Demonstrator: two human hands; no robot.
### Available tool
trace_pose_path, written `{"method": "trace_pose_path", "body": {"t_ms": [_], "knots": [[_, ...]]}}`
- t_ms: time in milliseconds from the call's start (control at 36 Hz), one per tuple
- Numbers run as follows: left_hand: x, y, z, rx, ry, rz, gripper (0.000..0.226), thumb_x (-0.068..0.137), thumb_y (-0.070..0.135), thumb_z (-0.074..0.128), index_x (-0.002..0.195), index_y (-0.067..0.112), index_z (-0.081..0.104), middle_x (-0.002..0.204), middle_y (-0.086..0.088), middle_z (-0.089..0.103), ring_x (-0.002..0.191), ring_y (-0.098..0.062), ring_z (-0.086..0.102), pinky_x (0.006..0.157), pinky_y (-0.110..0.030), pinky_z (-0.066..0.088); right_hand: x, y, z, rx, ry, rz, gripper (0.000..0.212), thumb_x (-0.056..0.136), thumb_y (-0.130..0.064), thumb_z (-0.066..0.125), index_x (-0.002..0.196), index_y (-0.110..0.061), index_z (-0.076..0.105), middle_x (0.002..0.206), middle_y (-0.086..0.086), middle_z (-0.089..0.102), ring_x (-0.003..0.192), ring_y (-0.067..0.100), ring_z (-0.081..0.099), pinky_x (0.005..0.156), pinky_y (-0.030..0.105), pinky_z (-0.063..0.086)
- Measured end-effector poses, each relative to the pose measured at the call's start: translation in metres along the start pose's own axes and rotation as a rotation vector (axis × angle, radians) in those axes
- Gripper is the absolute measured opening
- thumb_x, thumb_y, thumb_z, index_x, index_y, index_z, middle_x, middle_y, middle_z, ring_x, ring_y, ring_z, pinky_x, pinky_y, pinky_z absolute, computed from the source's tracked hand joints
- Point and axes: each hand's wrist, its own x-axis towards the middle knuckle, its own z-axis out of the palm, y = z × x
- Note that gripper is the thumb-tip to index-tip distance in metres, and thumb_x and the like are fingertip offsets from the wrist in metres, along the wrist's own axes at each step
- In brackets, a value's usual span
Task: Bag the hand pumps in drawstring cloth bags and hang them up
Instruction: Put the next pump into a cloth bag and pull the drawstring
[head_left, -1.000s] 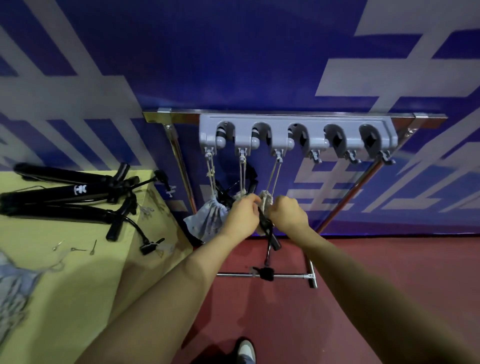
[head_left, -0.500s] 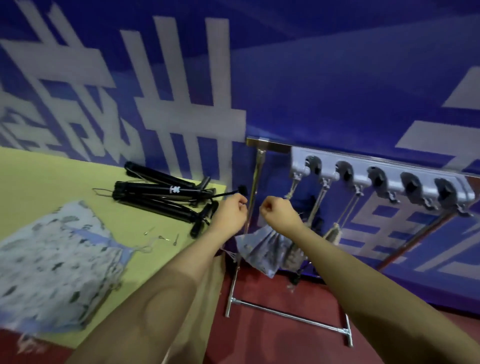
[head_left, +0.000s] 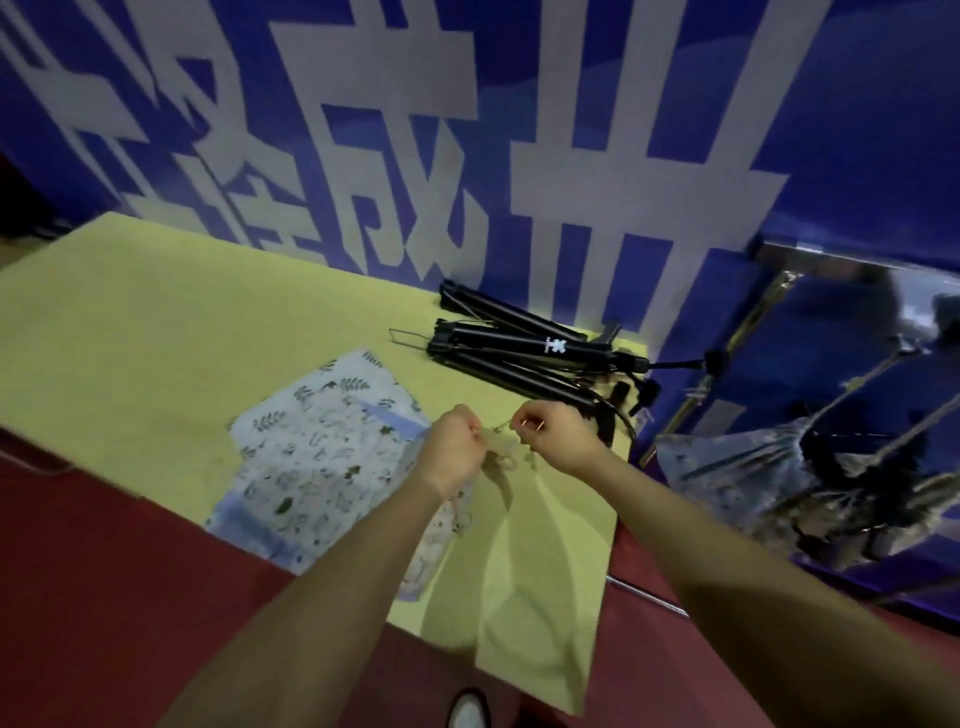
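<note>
Above the near right part of a yellow-green bench (head_left: 130, 332): left hand (head_left: 452, 448) and right hand (head_left: 553, 435) close together, fingers of both curled, pinching a pale drawstring (head_left: 501, 457) between them. Just left of the hands, flat on the bench: a leaf-print drawstring cloth bag (head_left: 332, 457). Beyond, near the blue wall (head_left: 857, 130): a pile of black hand pumps (head_left: 524, 353). At right, blurred: filled cloth bags (head_left: 737, 478) hanging from cords on a metal rack (head_left: 748, 327).
</note>
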Motion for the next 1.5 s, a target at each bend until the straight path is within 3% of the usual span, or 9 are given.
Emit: {"method": "trace_pose_path", "body": {"t_ms": [194, 306, 389, 611, 778, 861, 1028, 1389, 1500], "knots": [[0.013, -0.071, -0.005, 0.270, -0.141, -0.102, 0.035, 0.085, 0.031, 0.058, 0.098, -0.002, 0.060, 0.095, -0.017, 0.062, 0.095, -0.031, 0.060, 0.077, -0.035, 0.048, 0.025, -0.006, 0.065, -0.104, -0.192, 0.020, 0.036, 0.092, -0.003, 0.046, 0.125, -0.009, 0.059, 0.129, 0.012, 0.058, 0.116, 0.028, 0.055, 0.094, 0.030, 0.041], [0.012, -0.092, 0.005, 0.422, -0.151, -0.120, 0.065, 0.079, 0.054, 0.061, 0.117, 0.002, 0.050, 0.121, -0.017, 0.047, 0.116, -0.033, 0.045, 0.091, -0.038, 0.041, 0.033, 0.002, 0.091, -0.257, -0.289, 0.002, 0.047, 0.093, -0.010, 0.046, 0.139, -0.018, 0.046, 0.126, 0.019, 0.051, 0.116, 0.037, 0.048, 0.098, 0.036, 0.037], [0.011, -0.090, 0.007, 0.406, -0.104, -0.089, 0.052, 0.082, 0.044, 0.061, 0.117, 0.006, 0.051, 0.123, -0.015, 0.047, 0.117, -0.033, 0.044, 0.096, -0.042, 0.043, 0.037, 0.006, 0.102, -0.340, -0.218, 0.009, 0.048, 0.093, -0.020, 0.046, 0.140, -0.029, 0.043, 0.128, 0.015, 0.048, 0.117, 0.038, 0.047, 0.098, 0.038, 0.038], [0.009, -0.077, -0.021, 0.152, 0.060, 0.082, 0.022, 0.093, 0.015, 0.047, 0.099, 0.005, 0.066, 0.087, -0.015, 0.065, 0.076, -0.028, 0.061, 0.060, -0.032, 0.043, 0.034, -0.009, 0.098, -0.234, -0.047, 0.017, 0.028, 0.092, -0.036, 0.052, 0.119, -0.029, 0.059, 0.118, 0.006, 0.051, 0.114, 0.027, 0.045, 0.095, 0.037, 0.028], [0.005, -0.058, -0.057, 0.054, 0.114, 0.229, 0.016, 0.092, 0.000, 0.039, 0.105, 0.011, 0.038, 0.072, -0.003, 0.047, 0.054, -0.014, 0.040, 0.048, -0.027, 0.028, 0.034, -0.028, 0.092, 0.167, 0.098, 0.016, 0.007, 0.095, -0.017, 0.053, 0.090, -0.011, 0.054, 0.084, 0.008, 0.060, 0.070, 0.022, 0.056, 0.067, 0.032, 0.043], [0.001, -0.052, -0.068, 0.322, 0.045, 0.333, 0.025, 0.084, -0.008, 0.038, 0.098, 0.012, 0.039, 0.093, -0.008, 0.048, 0.071, -0.020, 0.046, 0.056, -0.027, 0.029, 0.037, -0.041, 0.088, 0.326, 0.209, 0.042, 0.005, 0.097, -0.012, 0.047, 0.095, -0.009, 0.049, 0.075, 0.005, 0.056, 0.062, 0.020, 0.051, 0.061, 0.039, 0.047], [-0.004, -0.046, -0.072, 0.692, 0.046, 0.370, 0.064, 0.085, -0.002, 0.049, 0.141, 0.017, 0.027, 0.130, -0.011, 0.036, 0.116, -0.031, 0.043, 0.084, -0.037, 0.047, 0.036, -0.054, 0.074, 0.285, 0.318, -0.044, 0.007, 0.100, -0.018, 0.043, 0.094, -0.015, 0.046, 0.071, -0.003, 0.054, 0.060, 0.015, 0.050, 0.059, 0.038, 0.046], [-0.002, -0.027, -0.090, 0.655, 0.018, 0.381, 0.067, 0.082, 0.002, 0.059, 0.139, 0.015, 0.027, 0.142, -0.006, 0.026, 0.104, -0.031, 0.053, 0.064, -0.034, 0.039, 0.030, -0.056, 0.058, 0.204, 0.288, -0.102, 0.014, 0.096, -0.011, 0.050, 0.105, -0.008, 0.061, 0.078, -0.007, 0.058, 0.066, 0.007, 0.054, 0.059, 0.019, 0.043], [0.000, -0.028, -0.077, 0.575, -0.054, 0.383, 0.067, 0.083, 0.000, 0.056, 0.142, 0.010, 0.027, 0.145, -0.005, 0.025, 0.098, -0.030, 0.057, 0.062, -0.035, 0.041, 0.020, -0.037, 0.064, 0.131, 0.382, 0.000, 0.023, 0.099, -0.025, 0.045, 0.089, -0.012, 0.061, 0.080, 0.000, 0.061, 0.076, 0.019, 0.058, 0.066, 0.034, 0.043]]}}
